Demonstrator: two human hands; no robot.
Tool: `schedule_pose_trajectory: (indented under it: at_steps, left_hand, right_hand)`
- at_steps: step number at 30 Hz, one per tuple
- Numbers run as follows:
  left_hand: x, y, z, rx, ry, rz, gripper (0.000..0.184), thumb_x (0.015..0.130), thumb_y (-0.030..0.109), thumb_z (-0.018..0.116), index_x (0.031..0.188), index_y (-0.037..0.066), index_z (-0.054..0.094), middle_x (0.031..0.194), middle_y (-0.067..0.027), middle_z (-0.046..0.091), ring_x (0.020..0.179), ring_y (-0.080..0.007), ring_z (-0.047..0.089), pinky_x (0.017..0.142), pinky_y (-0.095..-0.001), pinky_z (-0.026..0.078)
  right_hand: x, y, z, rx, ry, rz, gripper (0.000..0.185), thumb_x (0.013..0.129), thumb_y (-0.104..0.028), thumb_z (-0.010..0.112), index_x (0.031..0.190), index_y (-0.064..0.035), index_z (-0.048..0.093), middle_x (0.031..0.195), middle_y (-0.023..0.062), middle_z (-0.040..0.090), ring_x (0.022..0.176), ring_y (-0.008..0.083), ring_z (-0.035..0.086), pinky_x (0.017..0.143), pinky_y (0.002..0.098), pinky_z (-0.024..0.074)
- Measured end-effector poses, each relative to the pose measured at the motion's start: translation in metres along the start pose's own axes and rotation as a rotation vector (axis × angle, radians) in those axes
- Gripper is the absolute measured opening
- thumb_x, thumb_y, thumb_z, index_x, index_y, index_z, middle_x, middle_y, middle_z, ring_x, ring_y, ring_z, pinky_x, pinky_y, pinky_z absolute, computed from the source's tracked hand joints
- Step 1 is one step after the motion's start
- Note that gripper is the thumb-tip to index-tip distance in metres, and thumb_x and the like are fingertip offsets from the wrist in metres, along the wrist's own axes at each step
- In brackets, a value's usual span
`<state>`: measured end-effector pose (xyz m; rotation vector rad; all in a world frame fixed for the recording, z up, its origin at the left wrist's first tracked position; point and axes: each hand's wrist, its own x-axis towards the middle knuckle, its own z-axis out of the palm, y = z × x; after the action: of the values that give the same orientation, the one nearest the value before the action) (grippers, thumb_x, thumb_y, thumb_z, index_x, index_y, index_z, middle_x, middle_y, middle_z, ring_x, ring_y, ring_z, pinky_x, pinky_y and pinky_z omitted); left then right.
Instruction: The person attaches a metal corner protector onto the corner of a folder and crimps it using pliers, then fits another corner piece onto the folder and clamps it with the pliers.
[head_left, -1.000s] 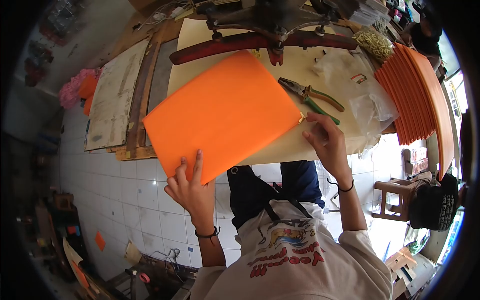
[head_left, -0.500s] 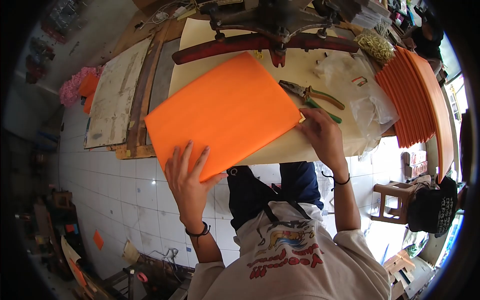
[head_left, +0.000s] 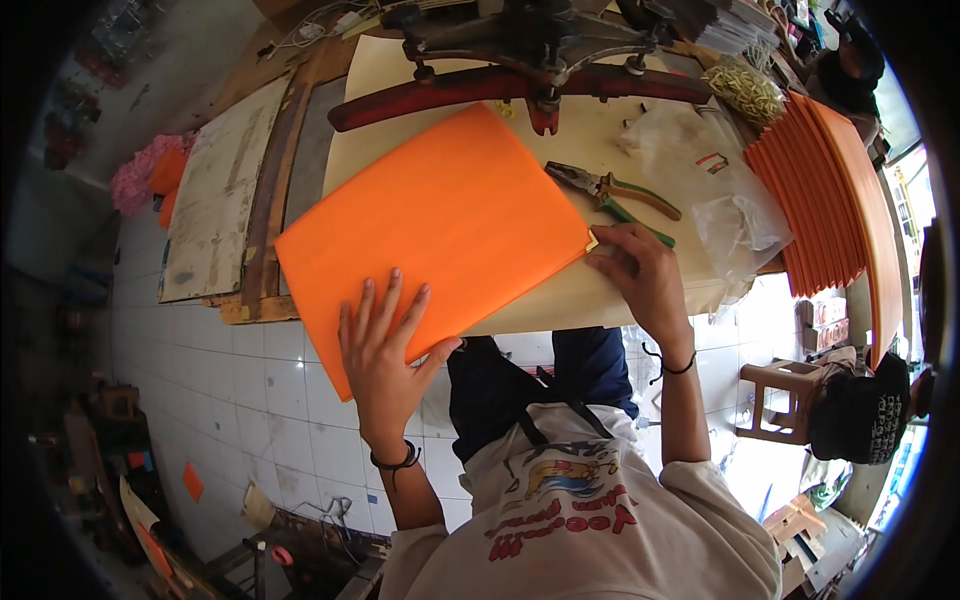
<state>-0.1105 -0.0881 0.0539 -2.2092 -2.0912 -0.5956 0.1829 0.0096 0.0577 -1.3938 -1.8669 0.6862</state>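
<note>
An orange folder cover (head_left: pixel 440 210) lies aslant on the cream sheet that covers the table, its near left corner jutting past the table edge. My left hand (head_left: pixel 385 345) rests on its near side with the fingers spread flat. At the right corner sits a small gold metal corner piece (head_left: pixel 592 241). My right hand (head_left: pixel 640 270) pinches this corner piece between thumb and fingers. Just beyond that hand lie pliers (head_left: pixel 615 195) with green and tan handles, their jaws toward the cover.
A dark metal press with a red bar (head_left: pixel 430 100) spans the table's far side. On the right are a clear plastic bag (head_left: pixel 735 220), a bag of small gold pieces (head_left: pixel 748 90) and a stack of orange covers (head_left: pixel 815 200). A worn board (head_left: pixel 225 190) lies left.
My left hand has shifted slightly right across the cover, and its thumb has moved off the near edge. My right hand stays at the gold corner. The whole view has shifted a little.
</note>
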Motion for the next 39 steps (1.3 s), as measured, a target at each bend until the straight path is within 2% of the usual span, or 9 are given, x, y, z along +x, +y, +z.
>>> schedule_pose_trajectory:
  at_steps: [9,12,15,21,23,26,31,35,39]
  left_hand:
    - [-0.003,0.001,0.001,-0.010,0.012,0.009,0.058,0.075,0.040,0.079,0.127,0.018,0.065,0.144,-0.0053,0.052,0.137,-0.0316,0.041,0.115,-0.0523,0.025]
    - [-0.019,-0.016,-0.008,-0.104,0.000,-0.008,0.062,0.071,0.037,0.082,0.126,0.016,0.065,0.143,-0.0064,0.052,0.137,-0.0315,0.042,0.115,-0.0528,0.024]
    - [-0.037,-0.032,-0.014,0.038,0.038,-0.103,0.065,0.068,0.034,0.084,0.127,0.014,0.064,0.143,-0.0070,0.052,0.136,-0.0311,0.042,0.115,-0.0526,0.025]
    - [-0.050,-0.045,0.004,-0.165,0.159,-0.194,0.069,0.068,0.040,0.084,0.129,0.015,0.063,0.148,-0.0111,0.045,0.140,-0.0383,0.035,0.113,-0.0518,0.033]
    - [-0.050,-0.043,0.006,-0.164,0.170,-0.194,0.070,0.070,0.037,0.083,0.132,0.014,0.060,0.150,-0.0124,0.042,0.141,-0.0389,0.033,0.113,-0.0513,0.032]
    - [-0.052,-0.031,0.009,-0.157,0.202,-0.214,0.069,0.073,0.031,0.082,0.135,0.013,0.057,0.152,-0.0140,0.039,0.141,-0.0392,0.032,0.113,-0.0511,0.031]
    - [-0.055,0.014,0.016,-0.165,0.288,-0.370,0.067,0.074,0.027,0.083,0.134,0.010,0.058,0.151,-0.0180,0.039,0.140,-0.0426,0.032,0.111,-0.0518,0.032]
    - [-0.071,0.038,0.006,-0.407,0.237,-0.343,0.048,0.083,0.011,0.071,0.129,0.008,0.061,0.149,-0.0159,0.043,0.138,-0.0393,0.038,0.111,-0.0495,0.033]
    - [-0.098,0.044,0.013,-0.856,0.388,-0.393,0.019,0.089,0.005,0.062,0.105,-0.003,0.066,0.130,-0.0185,0.059,0.127,-0.0285,0.051,0.103,-0.0379,0.041]
  right_hand:
    - [-0.015,-0.010,-0.019,0.087,0.068,-0.068,0.019,0.080,-0.003,0.072,0.099,-0.0035,0.070,0.093,0.0069,0.065,0.074,0.0156,0.060,0.067,0.0295,0.0459]
    - [-0.043,0.014,-0.064,0.013,0.467,-0.122,0.010,0.080,0.005,0.064,0.089,0.0004,0.062,0.094,0.0095,0.064,0.080,0.0188,0.058,0.073,0.0307,0.0448]
    - [-0.060,0.046,-0.116,-0.266,0.692,-0.040,0.013,0.088,0.000,0.054,0.096,0.0033,0.064,0.096,0.0117,0.065,0.089,0.0199,0.061,0.082,0.0307,0.0467]
    - [-0.031,0.074,-0.122,-0.319,0.330,-0.049,0.021,0.096,-0.002,0.051,0.112,0.0042,0.063,0.118,0.0162,0.066,0.116,0.0285,0.061,0.099,0.0352,0.0445]
    - [-0.009,0.072,-0.114,-0.453,0.378,-0.069,0.021,0.096,-0.002,0.052,0.113,0.0036,0.063,0.121,0.0165,0.064,0.113,0.0294,0.062,0.097,0.0337,0.0451]
    - [0.030,0.073,-0.117,-0.559,0.092,-0.059,0.028,0.095,-0.003,0.053,0.121,0.0022,0.060,0.121,0.0177,0.063,0.106,0.0320,0.063,0.092,0.0360,0.0474]
    - [0.080,0.108,-0.107,-1.030,-0.266,0.340,0.040,0.090,0.001,0.052,0.130,-0.0018,0.053,0.125,0.0155,0.061,0.106,0.0341,0.061,0.089,0.0429,0.0492]
    - [0.099,0.133,-0.103,-1.134,-0.278,0.366,0.041,0.090,0.001,0.052,0.130,-0.0020,0.053,0.125,0.0155,0.061,0.106,0.0339,0.061,0.089,0.0427,0.0491]
    - [0.098,0.144,-0.105,-1.127,-0.213,0.324,0.041,0.090,0.001,0.051,0.131,-0.0022,0.052,0.125,0.0156,0.061,0.105,0.0336,0.062,0.088,0.0426,0.0491]
